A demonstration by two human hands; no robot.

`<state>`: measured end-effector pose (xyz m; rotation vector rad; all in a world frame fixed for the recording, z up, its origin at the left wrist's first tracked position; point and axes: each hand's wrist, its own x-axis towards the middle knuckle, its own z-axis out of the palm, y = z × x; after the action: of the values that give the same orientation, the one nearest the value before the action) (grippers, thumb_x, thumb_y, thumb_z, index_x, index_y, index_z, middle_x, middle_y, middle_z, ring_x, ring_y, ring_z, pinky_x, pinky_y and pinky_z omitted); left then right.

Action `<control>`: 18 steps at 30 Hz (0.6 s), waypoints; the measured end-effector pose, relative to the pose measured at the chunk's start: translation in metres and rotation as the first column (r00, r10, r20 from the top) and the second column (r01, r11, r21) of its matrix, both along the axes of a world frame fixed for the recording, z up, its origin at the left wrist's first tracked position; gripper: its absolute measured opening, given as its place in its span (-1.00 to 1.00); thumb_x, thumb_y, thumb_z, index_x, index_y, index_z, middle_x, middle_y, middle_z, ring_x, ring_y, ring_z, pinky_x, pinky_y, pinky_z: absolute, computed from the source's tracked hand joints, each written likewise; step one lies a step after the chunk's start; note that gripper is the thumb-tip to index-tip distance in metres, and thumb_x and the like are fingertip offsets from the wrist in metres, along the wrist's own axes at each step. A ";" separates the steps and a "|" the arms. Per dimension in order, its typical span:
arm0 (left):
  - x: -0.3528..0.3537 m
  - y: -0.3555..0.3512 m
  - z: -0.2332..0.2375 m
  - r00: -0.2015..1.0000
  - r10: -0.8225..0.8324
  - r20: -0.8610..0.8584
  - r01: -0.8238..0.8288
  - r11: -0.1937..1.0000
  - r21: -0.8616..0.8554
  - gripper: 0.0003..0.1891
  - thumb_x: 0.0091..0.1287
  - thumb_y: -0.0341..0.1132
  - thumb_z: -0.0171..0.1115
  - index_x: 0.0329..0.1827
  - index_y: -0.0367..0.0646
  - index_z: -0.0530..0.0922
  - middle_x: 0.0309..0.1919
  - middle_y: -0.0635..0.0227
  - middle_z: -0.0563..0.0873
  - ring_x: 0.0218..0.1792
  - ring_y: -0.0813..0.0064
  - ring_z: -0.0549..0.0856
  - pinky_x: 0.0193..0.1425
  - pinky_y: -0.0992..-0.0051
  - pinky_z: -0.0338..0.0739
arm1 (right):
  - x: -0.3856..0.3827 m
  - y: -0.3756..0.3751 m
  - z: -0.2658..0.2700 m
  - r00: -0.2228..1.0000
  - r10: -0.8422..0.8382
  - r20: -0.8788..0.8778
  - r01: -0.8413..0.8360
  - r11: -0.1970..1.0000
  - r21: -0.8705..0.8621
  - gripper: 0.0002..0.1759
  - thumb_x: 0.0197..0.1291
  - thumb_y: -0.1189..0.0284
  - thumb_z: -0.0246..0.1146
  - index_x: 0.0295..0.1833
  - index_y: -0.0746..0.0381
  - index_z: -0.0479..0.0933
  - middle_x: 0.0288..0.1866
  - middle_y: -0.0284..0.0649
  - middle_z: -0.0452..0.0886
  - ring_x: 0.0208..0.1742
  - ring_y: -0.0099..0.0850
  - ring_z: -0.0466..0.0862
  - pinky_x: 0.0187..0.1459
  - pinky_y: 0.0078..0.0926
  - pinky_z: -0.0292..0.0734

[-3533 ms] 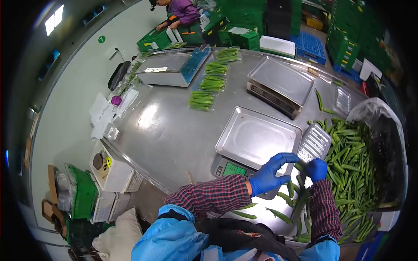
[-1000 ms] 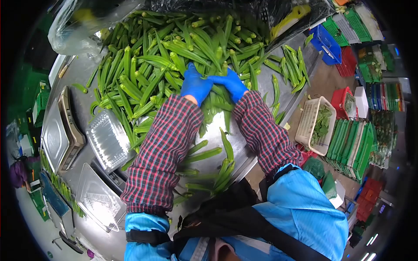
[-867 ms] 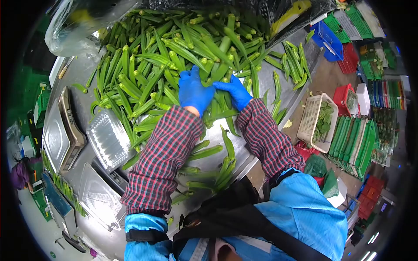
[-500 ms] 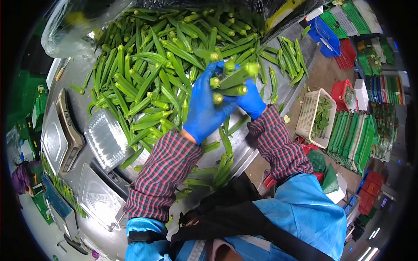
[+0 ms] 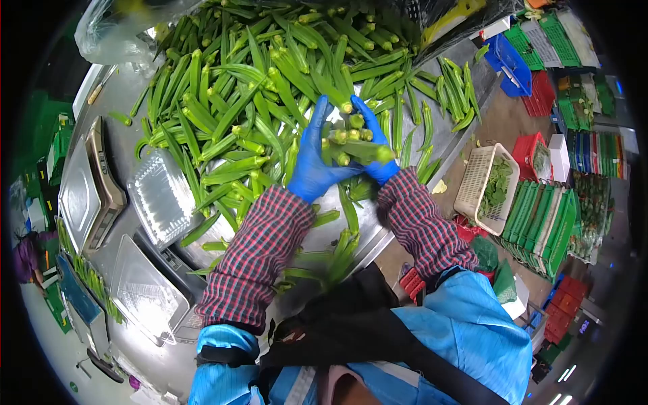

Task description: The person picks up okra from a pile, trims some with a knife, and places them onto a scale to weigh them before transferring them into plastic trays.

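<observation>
Both hands wear blue gloves and meet at the near side of a large heap of okra (image 5: pixel 229 101). My left hand (image 5: pixel 316 158) and my right hand (image 5: pixel 379 152) cup a bunch of okra (image 5: pixel 354 138) between them, cut ends toward the camera. The thumbs and fingers curve round its sides, with the fingertips apart at the top. Some of the bunch is blurred. A clear plastic tray (image 5: pixel 162 196) rests left of the heap. Loose okra (image 5: pixel 344 253) lies below the hands.
Scales (image 5: pixel 101 182) and another tray-like lid (image 5: pixel 148 290) stand at the left. A small okra group (image 5: pixel 455 91) lies near the table's right edge. Beyond it are a cream basket with leaves (image 5: pixel 487 189), green crates (image 5: pixel 540 226) and a blue crate (image 5: pixel 507 64). Plastic film (image 5: pixel 115 30) hangs upper left.
Both hands have opened wider around the bunch, fingers now pointing up and away. The bunch has shifted slightly lower and turned, and the view has moved a little.
</observation>
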<state>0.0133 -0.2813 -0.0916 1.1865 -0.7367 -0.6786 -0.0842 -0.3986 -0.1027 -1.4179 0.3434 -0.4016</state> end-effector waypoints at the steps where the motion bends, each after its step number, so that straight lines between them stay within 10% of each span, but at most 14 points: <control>1: -0.001 0.001 0.004 1.000 0.003 0.002 -0.003 1.000 -0.004 0.24 -0.32 -0.43 0.65 0.49 -0.16 0.00 0.33 0.16 0.29 0.30 0.27 0.38 0.39 0.30 0.30 | 0.004 -0.002 -0.001 0.999 -0.028 -0.023 0.029 0.998 0.059 0.03 -0.08 0.54 0.45 0.49 0.19 0.02 0.39 -0.12 0.26 0.36 -0.34 0.33 0.36 -0.40 0.23; 10: -0.013 0.008 0.025 0.971 -0.001 -0.239 -0.042 0.984 -0.173 0.14 -0.16 -0.51 0.57 0.51 -0.04 0.00 0.25 0.25 0.37 0.22 0.35 0.47 0.27 0.35 0.45 | 0.018 0.029 0.051 0.996 -0.079 0.042 0.085 0.982 -0.168 0.01 -0.09 0.46 0.48 0.47 0.16 0.08 0.31 -0.20 0.37 0.23 -0.39 0.46 0.26 -0.43 0.38; 12: -0.011 0.022 0.041 0.963 0.090 -0.255 -0.150 0.962 -0.228 0.08 -0.08 -0.53 0.52 0.51 -0.05 0.00 0.32 0.23 0.32 0.21 0.33 0.49 0.25 0.33 0.48 | 0.029 0.036 0.072 0.997 -0.072 -0.001 0.067 0.932 0.357 -0.02 -0.08 0.45 0.48 0.46 0.18 0.10 0.33 -0.18 0.34 0.23 -0.37 0.47 0.25 -0.40 0.40; 13: -0.011 0.028 0.051 0.959 0.162 -0.232 -0.219 0.944 -0.248 0.05 -0.06 -0.56 0.49 0.50 -0.05 0.01 0.34 0.22 0.30 0.20 0.33 0.49 0.25 0.31 0.49 | 0.032 0.036 0.065 0.998 -0.058 0.004 0.056 0.956 -0.289 -0.05 -0.06 0.46 0.46 0.45 0.20 0.11 0.35 -0.16 0.32 0.22 -0.35 0.48 0.25 -0.37 0.42; 18: 0.005 0.105 0.094 0.760 0.410 -0.503 -0.603 0.734 -0.312 0.03 -0.01 -0.55 0.47 0.51 0.00 0.01 0.19 0.31 0.43 0.15 0.48 0.48 0.20 0.49 0.44 | 0.088 0.123 0.137 0.953 0.300 0.053 -0.220 0.799 -0.559 -0.06 -0.09 0.47 0.46 0.44 0.21 0.16 0.28 -0.14 0.44 0.18 -0.39 0.52 0.22 -0.40 0.42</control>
<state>0.0180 -0.1765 0.0025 0.7152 -0.1606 -0.2273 0.0039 -0.2753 0.0346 -1.9603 -0.1038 -0.3841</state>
